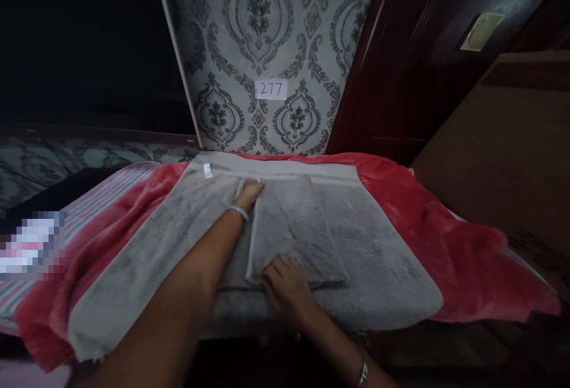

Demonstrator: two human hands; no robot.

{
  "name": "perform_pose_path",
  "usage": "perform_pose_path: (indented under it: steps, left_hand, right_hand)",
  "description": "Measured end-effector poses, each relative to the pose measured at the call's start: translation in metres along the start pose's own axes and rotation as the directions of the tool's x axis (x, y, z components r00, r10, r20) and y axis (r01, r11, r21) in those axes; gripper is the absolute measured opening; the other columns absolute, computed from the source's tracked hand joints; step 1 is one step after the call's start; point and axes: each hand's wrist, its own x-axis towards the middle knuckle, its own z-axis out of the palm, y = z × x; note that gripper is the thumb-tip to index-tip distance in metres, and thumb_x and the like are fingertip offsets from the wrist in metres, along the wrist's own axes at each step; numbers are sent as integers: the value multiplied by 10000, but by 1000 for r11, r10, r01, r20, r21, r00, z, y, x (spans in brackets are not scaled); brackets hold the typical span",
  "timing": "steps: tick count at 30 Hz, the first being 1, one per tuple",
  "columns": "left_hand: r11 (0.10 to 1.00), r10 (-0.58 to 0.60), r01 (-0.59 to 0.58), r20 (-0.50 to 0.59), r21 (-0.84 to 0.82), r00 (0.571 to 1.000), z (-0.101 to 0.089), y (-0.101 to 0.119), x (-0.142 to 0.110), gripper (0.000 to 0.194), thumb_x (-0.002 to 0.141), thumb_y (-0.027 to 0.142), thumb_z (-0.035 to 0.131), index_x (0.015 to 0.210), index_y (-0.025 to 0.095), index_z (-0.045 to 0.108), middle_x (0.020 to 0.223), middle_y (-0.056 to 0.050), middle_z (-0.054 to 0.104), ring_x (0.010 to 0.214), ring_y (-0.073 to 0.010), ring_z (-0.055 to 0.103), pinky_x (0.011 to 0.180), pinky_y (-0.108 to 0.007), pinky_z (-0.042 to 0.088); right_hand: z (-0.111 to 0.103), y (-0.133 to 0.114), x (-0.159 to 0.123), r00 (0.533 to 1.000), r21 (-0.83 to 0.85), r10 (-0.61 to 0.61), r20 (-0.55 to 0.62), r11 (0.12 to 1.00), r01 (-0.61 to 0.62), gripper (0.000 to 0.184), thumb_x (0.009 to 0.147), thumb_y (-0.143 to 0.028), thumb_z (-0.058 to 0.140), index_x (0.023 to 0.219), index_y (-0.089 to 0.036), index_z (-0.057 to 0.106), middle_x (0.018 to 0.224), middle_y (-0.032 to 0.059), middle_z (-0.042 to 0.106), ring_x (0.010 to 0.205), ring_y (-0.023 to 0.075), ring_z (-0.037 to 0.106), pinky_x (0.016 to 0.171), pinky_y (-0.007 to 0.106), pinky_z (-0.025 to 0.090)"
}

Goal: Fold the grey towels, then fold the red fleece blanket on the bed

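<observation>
Resting our right hand (287,284) at the near corner of a rectangular grey plush cloth (298,225), lying flat, creases remaining, on a larger grey blanket (385,257), we are curling our left hand (250,190) at its far corner; whether fingers are pinching, we cannot tell.

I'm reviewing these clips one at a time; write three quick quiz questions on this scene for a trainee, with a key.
1. Which hand is nearer the far end of the small grey panel?
2. True or false: both wrists are bare.
3. Fill in: the card on the wallpaper reads ___.

Key:
1. The left hand.
2. False: a bangle shows on the left, another on the right.
3. 277.
</observation>
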Motion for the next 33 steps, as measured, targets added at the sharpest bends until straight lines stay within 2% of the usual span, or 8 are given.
perform_pose_path:
  steps: [8,12,17,21,24,26,30,33]
  left_hand:
    - [977,111,-91,-101,191,989,5,17,7,189,818,315,630,685,182,647,738,-79,678,927,-257,655,695,-281,440]
    - [966,109,-85,-85,246,990,3,11,8,189,787,276,638,626,179,619,697,-107,668,883,-285,662,708,-312,446]
    - [958,112,-91,-62,273,992,0,6,14,162,767,258,646,626,183,617,648,-90,644,848,-282,664,732,-328,460]
    - [953,127,-106,-56,285,990,1,5,15,124,753,231,657,646,191,607,681,-91,662,893,-283,664,775,-338,470]
    - [950,143,-122,-53,287,988,2,6,12,87,735,192,661,667,191,607,734,-116,683,950,-308,669,803,-357,475]
    - [949,158,-138,-49,283,986,1,10,9,38,719,160,661,736,185,638,786,-128,700,972,-318,672,820,-371,487]
    - [934,242,-218,-54,285,969,-6,25,-12,404,693,126,667,1096,141,673,1174,-204,686,1144,-348,629,977,-434,476]
    - [838,447,-449,83,310,891,-13,29,-52,606,705,171,697,1304,145,612,1456,-187,545,1382,-340,468,1171,-447,336]
  right_hand:
    - [-6,-1,9,995,9,82,58,997,-83,95,925,-140,596,958,-214,646,934,39,638,895,200,549,798,331,429]
    - [-7,-3,9,988,31,120,102,992,-123,124,899,-137,646,990,-217,673,965,38,650,921,198,566,807,326,446]
    - [-36,15,12,982,74,129,135,987,-140,207,948,-214,611,1139,-223,693,1113,61,692,1063,201,598,945,355,466]
    - [-44,38,-3,969,-127,190,157,977,-171,537,960,-399,607,1480,-332,494,1567,81,444,1452,332,338,1157,594,293]
    - [-34,45,-21,950,-165,161,266,979,-119,633,953,-493,601,1539,-419,374,1653,22,303,1521,362,202,1168,672,228]
    - [-31,44,-27,944,-155,160,289,981,-119,640,965,-495,583,1552,-431,336,1666,3,268,1533,350,175,1177,671,219]
    - [-44,42,-22,928,-101,181,326,983,-156,515,994,-443,548,1498,-389,460,1626,16,363,1516,333,246,1179,644,254]
    - [-59,49,-8,938,-44,194,288,981,-189,406,1030,-355,472,1419,-303,577,1516,60,522,1454,269,385,1188,545,304]
